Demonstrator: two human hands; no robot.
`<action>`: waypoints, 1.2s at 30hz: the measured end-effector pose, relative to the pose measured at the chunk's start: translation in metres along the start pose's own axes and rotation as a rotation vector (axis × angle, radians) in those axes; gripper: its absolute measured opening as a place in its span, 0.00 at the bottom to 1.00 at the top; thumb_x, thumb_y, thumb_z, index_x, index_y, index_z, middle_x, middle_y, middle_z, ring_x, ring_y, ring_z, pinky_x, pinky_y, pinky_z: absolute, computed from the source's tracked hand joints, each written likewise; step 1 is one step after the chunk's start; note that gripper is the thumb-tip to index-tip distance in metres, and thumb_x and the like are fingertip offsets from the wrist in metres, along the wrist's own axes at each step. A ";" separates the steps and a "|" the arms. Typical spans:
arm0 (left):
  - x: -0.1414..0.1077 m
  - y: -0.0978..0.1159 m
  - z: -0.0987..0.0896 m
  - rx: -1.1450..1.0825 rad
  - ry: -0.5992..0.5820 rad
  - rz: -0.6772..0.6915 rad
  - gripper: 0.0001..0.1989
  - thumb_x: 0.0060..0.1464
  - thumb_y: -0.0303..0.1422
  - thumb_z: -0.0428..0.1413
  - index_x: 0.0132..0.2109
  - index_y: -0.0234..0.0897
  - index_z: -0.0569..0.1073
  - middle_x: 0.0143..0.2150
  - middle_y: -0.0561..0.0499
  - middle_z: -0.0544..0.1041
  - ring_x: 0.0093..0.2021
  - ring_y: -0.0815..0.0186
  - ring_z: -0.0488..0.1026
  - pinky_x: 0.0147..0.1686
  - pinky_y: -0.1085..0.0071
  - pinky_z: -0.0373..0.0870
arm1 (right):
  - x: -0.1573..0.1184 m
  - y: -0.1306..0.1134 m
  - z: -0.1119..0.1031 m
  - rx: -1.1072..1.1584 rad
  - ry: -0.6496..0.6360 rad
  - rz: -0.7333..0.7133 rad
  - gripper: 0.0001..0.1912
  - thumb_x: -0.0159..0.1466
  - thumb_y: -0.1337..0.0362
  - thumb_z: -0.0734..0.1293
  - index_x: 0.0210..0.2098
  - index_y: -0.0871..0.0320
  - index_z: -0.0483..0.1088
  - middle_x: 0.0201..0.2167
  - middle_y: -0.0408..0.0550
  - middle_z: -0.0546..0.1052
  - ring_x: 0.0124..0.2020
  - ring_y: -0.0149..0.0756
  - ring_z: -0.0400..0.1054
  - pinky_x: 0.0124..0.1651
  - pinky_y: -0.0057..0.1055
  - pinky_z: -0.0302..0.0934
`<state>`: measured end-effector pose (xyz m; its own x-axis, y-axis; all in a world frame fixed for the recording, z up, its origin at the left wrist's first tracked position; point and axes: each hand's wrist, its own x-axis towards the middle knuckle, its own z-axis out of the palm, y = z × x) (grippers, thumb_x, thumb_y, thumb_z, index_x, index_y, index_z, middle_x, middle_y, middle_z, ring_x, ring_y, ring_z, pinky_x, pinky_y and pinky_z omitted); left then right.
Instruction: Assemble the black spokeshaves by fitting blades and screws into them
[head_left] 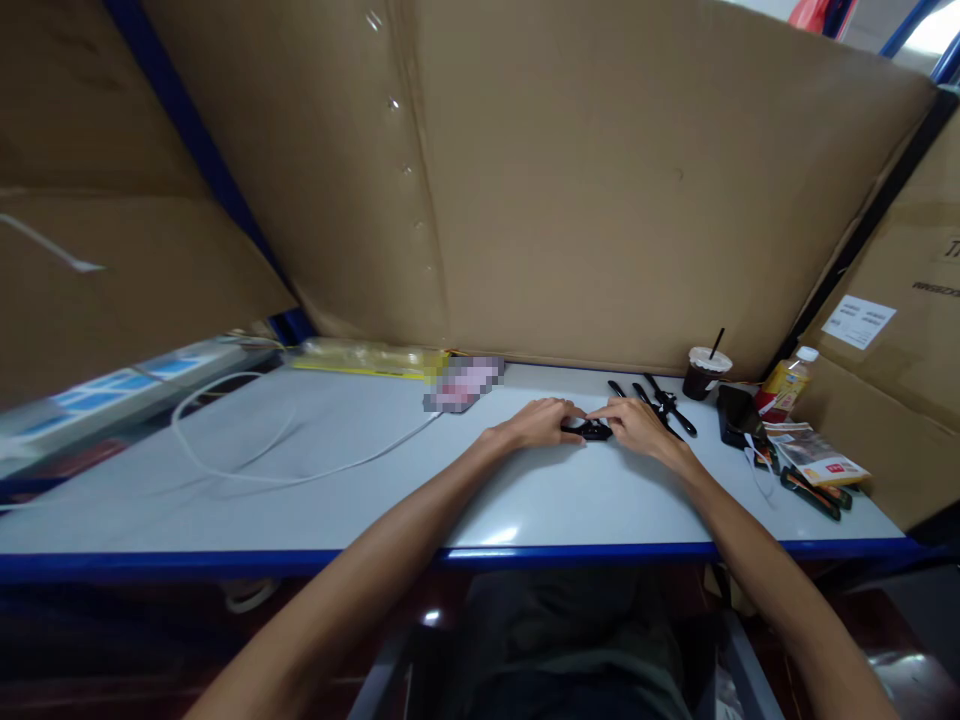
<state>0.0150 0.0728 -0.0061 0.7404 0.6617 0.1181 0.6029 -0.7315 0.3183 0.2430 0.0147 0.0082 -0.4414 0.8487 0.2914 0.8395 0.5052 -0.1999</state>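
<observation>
Both of my hands are on a small black part (594,431) at the middle-right of the white tabletop. My left hand (541,422) grips its left end with fingers closed. On the other end, my right hand (636,424) closes its fingers, the index finger pointing toward the left hand's. The fingertips nearly meet above the part, and its ends are partly hidden, so its exact kind is not clear. Just behind the right hand lie several long, thin black pieces (666,400), some crossing each other and partly covered by that hand.
A pixelated phone-like object (463,385) with a white cable (300,482) lies left of centre. Yellow-edged clear packaging (360,358) is at the back. On the right are a dark drink cup (701,380), a bottle (787,385), a black device (739,415) and a packet (814,453). Cardboard (570,200) walls the back.
</observation>
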 end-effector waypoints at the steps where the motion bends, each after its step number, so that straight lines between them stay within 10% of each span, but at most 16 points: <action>1: 0.001 -0.001 0.002 0.010 0.007 0.013 0.26 0.56 0.48 0.60 0.59 0.44 0.76 0.48 0.45 0.81 0.45 0.56 0.76 0.41 0.66 0.65 | 0.000 0.001 0.001 -0.002 0.005 0.005 0.28 0.63 0.78 0.59 0.52 0.48 0.81 0.41 0.47 0.82 0.38 0.36 0.73 0.41 0.29 0.59; 36: 0.000 0.004 -0.004 0.041 -0.013 0.017 0.22 0.58 0.46 0.58 0.58 0.48 0.77 0.49 0.47 0.82 0.46 0.56 0.76 0.41 0.66 0.65 | 0.002 -0.004 -0.001 0.047 -0.039 0.008 0.23 0.62 0.76 0.63 0.47 0.50 0.83 0.44 0.46 0.84 0.42 0.38 0.76 0.47 0.31 0.64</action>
<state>0.0160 0.0706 -0.0015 0.7543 0.6470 0.1114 0.6014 -0.7491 0.2777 0.2392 0.0140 0.0106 -0.4473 0.8579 0.2530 0.8276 0.5042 -0.2465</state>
